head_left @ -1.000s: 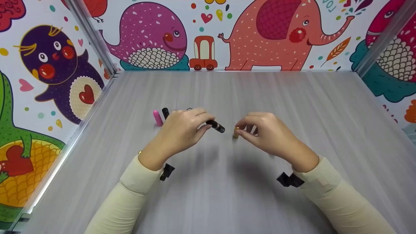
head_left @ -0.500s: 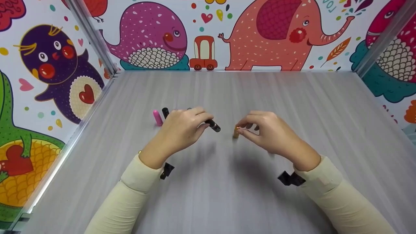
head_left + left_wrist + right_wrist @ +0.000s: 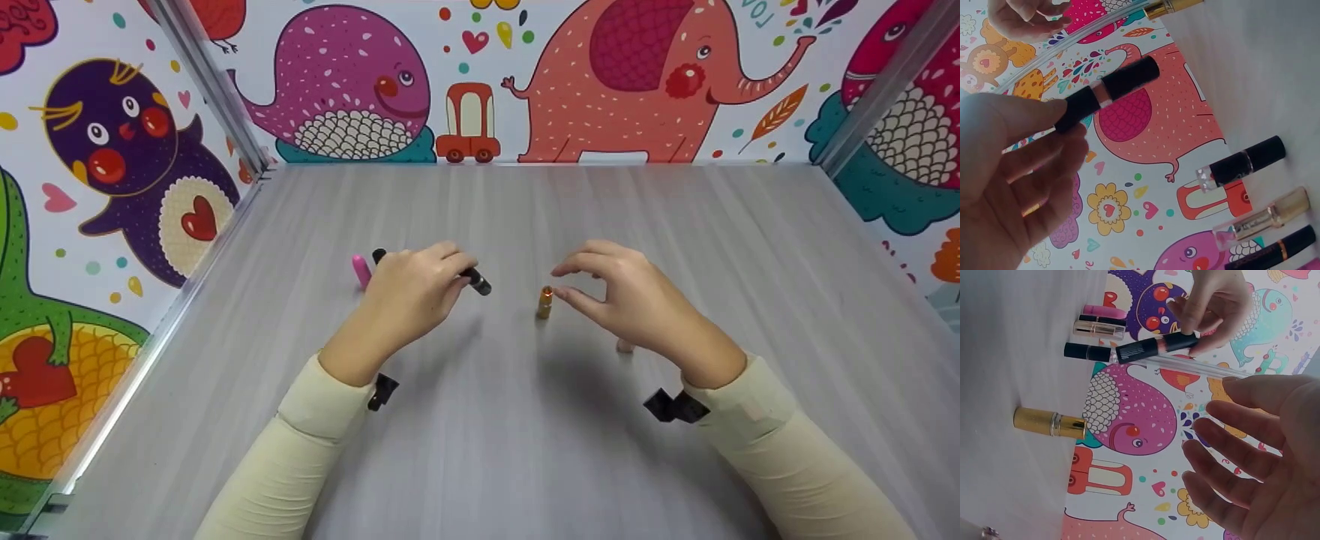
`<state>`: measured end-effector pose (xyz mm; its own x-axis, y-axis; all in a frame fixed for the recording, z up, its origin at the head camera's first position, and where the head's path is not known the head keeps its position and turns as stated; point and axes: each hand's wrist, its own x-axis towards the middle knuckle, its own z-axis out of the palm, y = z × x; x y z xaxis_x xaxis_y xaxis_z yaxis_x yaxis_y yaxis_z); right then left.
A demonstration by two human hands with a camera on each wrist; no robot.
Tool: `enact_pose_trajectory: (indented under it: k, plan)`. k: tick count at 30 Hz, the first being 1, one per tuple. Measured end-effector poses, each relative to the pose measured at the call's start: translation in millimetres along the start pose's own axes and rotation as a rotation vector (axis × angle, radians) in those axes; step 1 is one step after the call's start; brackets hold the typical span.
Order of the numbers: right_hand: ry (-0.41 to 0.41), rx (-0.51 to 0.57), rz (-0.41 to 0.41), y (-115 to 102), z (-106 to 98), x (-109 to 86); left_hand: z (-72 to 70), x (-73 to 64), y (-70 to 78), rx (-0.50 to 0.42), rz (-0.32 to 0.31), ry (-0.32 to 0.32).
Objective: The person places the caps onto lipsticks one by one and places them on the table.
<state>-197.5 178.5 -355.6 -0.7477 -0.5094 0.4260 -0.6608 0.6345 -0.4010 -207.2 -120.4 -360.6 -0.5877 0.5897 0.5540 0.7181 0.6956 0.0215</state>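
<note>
My left hand (image 3: 411, 289) pinches a black lipstick tube (image 3: 1130, 77) with a pinkish band, held tilted in the air between thumb and fingers. A gold lipstick tube (image 3: 544, 303) stands upright on the table (image 3: 480, 450), between the two hands. Just right of it is my right hand (image 3: 626, 292), thumb and fingers spread apart with nothing between them. The right wrist view shows that palm with its fingers loosely extended, apart from the gold tube.
Behind my left hand several more lipstick tubes stand in a row: a pink one (image 3: 361, 271), a black one (image 3: 379, 256), a pale gold one (image 3: 1266, 216) and a black one with a clear top (image 3: 1244, 163). A small pale object (image 3: 625, 346) shows partly under my right hand.
My right hand has let go of the gold lipstick tube and drawn back from it, fingers opening. My left hand has shifted slightly left and away from me with the black tube.
</note>
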Motion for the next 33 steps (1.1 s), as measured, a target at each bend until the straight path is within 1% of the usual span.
enact_pose_trajectory:
  k: [3,6,9,11,15,18,20,24,28,33]
  plan:
    - [0.014,-0.013,0.02,4.0,-3.0,0.3,1.1,-1.1,-3.2,0.016,-0.047,-0.008]
    - [0.013,-0.029,0.059,8.3,-7.2,0.8,2.5,-1.8,-5.4,0.021,-0.074,-0.01]
    - [0.007,-0.052,0.091,13.7,-11.3,1.4,5.1,-1.9,-5.9,0.036,-0.081,-0.009]
    - [0.006,-0.068,0.107,17.9,-13.8,1.7,7.7,-1.5,-5.4,0.064,-0.079,-0.008]
    - [0.02,-0.098,0.143,25.5,-19.8,1.9,15.0,-0.4,-3.1,0.12,-0.083,-0.001]
    - [0.021,-0.11,0.19,30.3,-24.7,2.1,21.6,0.6,-1.4,0.139,-0.089,-0.002]
    - [0.002,-0.116,0.224,33.5,-27.2,2.2,25.5,1.3,-1.0,0.143,-0.09,-0.003]
    - [-0.076,-0.14,0.282,40.7,-29.4,2.6,30.8,1.9,-1.8,0.145,-0.092,0.001]
    - [-0.143,-0.16,0.319,47.3,-29.2,3.6,34.1,3.1,-2.6,0.141,-0.098,-0.003]
    - [-0.218,-0.163,0.363,51.3,-27.6,3.5,37.8,11.2,-2.2,0.139,-0.114,-0.033]
